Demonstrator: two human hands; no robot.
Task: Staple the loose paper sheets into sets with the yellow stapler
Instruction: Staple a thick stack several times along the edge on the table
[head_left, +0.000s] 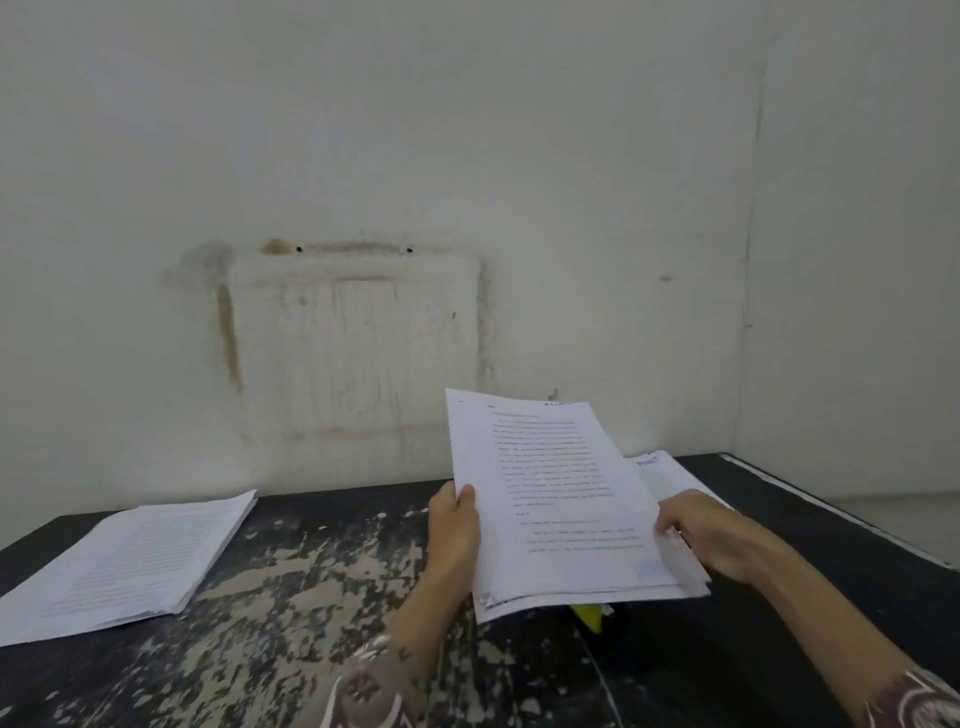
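The light is dim, flat and greenish-grey, with no clear source and only faint shadows. The whole view is soft: print on the held sheets (558, 499) is unreadable. Wide-angle distortion bows the counter (291, 582) edge and the wall (467, 156) corner at right. No glare.

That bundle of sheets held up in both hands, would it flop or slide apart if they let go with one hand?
Probably both. The sheets are thin, and their top edge already curves back. The lower edges look fanned, so they seem loose and could slip apart. The left hand and right hand each grip a side, likely steadying them.
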